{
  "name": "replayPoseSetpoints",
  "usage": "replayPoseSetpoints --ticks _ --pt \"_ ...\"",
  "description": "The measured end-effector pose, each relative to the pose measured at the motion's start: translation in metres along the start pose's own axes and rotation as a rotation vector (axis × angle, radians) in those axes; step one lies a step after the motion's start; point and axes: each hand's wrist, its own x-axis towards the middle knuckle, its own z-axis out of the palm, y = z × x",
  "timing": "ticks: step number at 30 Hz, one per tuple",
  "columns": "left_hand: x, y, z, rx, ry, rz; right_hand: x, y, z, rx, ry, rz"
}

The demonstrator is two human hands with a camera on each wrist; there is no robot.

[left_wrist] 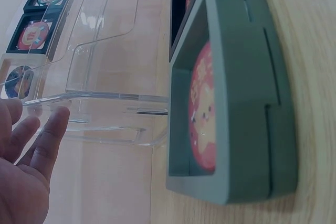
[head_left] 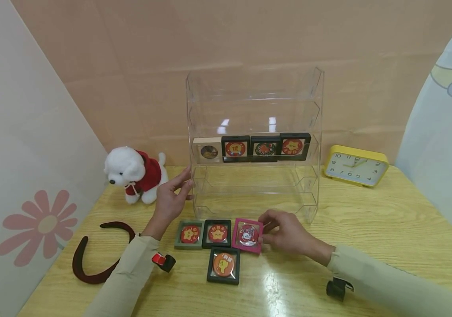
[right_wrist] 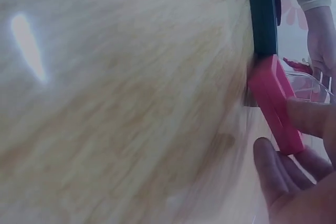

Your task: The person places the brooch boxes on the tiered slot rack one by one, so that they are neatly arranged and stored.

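Observation:
At the left side of a clear acrylic rack (head_left: 257, 191), my left hand (head_left: 172, 198) touches the side panel with its fingers extended. My right hand (head_left: 287, 233) pinches the right edge of a pink square frame (head_left: 235, 235) that holds a round badge. In the right wrist view the pink frame (right_wrist: 275, 106) is tilted between thumb and fingers. Left of it lie a black frame (head_left: 206, 233) and a green frame (head_left: 178, 241), each with a red star badge. Another black frame (head_left: 224, 281) with a thumbs-up badge lies in front.
Several framed badges (head_left: 264, 149) stand in a row on the rack's middle tier. A white plush dog (head_left: 122, 166) in red and a dark headband (head_left: 87, 278) are at the left. To the rack's right stands a yellow clock (head_left: 355, 165).

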Motion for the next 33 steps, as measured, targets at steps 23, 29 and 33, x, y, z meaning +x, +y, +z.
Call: replayPoseSetpoints --ticks 23,29,33 --pt "-0.003 0.034 0.0 0.005 -0.022 -0.025 0.026 -0.02 -0.021 0.247 0.265 -0.052" --pt "-0.002 0.032 0.0 0.002 -0.018 -0.004 0.044 -0.033 -0.039 0.312 0.366 -0.108" --pt "-0.003 0.032 0.0 -0.006 -0.017 -0.008 0.057 -0.043 -0.047 0.351 0.429 -0.147"
